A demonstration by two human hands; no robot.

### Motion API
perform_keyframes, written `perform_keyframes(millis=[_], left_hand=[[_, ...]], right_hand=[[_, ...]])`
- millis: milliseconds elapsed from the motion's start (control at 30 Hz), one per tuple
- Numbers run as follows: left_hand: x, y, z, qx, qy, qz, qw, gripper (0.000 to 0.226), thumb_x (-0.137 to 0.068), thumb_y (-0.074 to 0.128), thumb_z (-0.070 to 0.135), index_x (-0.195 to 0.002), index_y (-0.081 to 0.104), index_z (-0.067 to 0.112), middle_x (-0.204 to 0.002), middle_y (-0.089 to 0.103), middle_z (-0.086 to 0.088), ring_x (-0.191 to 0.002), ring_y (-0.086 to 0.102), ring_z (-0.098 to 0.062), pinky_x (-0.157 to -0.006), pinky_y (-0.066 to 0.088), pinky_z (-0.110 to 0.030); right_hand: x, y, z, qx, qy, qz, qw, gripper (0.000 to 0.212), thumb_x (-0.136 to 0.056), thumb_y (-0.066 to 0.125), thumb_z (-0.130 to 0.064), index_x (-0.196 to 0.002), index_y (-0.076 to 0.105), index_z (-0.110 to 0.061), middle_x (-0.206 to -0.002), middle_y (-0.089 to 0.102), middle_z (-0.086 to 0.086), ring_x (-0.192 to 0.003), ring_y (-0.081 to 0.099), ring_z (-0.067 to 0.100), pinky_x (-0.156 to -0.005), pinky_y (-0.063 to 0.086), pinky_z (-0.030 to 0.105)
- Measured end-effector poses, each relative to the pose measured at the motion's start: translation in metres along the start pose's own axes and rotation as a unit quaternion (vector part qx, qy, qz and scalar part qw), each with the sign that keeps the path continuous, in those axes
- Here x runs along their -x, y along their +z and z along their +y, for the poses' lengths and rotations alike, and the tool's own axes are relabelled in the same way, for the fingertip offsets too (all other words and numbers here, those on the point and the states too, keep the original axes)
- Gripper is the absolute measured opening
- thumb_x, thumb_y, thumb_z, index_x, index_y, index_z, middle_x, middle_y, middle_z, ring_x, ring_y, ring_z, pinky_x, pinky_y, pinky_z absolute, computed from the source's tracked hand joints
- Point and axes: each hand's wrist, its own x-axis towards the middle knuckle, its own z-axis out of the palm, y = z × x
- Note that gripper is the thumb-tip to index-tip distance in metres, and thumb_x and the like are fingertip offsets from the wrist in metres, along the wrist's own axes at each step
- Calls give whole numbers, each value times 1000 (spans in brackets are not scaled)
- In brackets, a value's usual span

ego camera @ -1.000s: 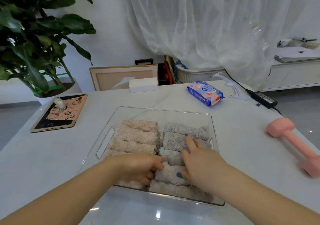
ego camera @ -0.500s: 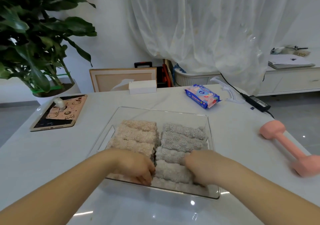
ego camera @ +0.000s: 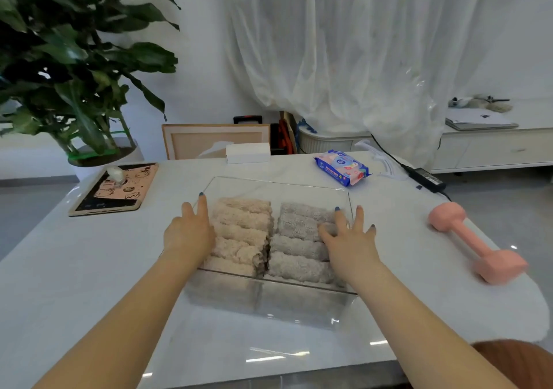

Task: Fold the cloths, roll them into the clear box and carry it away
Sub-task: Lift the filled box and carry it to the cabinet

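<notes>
white wall [ego camera: 203, 68], sheer curtain [ego camera: 359, 53], low cabinet [ego camera: 493, 149]

Both forearms are bare and reach forward from the lower corners of the view, coming a little closer to each other toward the wrists. The left hand [ego camera: 188, 233] is held back up, with its fingers [ego camera: 203, 209] straight and pointing away from the person. The right hand [ego camera: 348, 239] is also back up, its fingers [ego camera: 359, 218] straight but spread apart. The two hands are level and well apart. The nails are painted dark blue.
</notes>
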Motion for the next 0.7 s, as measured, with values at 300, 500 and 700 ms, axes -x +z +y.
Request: perform_keyframes(millis=[300,500,700], left_hand=[[-1,2,-2,-26,-24,-1,999,69,-95,41,9,-147,0,-9,-149,24,-20,-111,57,-30,-76,49,-32],[-10,4,2,-15,-51,6,999,45,-93,45,5,-134,27,-5,-127,47,-17,-104,61,-30,-65,43,-30],[-18,-1,7,78,-120,-6,990,26,-92,46,3,-118,42,-2,-113,60,-20,-103,60,-35,-69,45,-36]], right_hand=[[-37,-1,-29,12,-201,-71,977,62,-98,33,-8,-151,18,-38,-162,-2,-2,-148,-5,27,-115,8,58],[-11,-14,-13,-144,-9,102,984,65,-86,48,-11,-145,33,-33,-157,17,8,-145,12,31,-113,16,52],[0,-2,-2,-459,238,19,856,23,-90,41,0,-113,38,3,-117,52,29,-100,53,41,-71,36,33]])
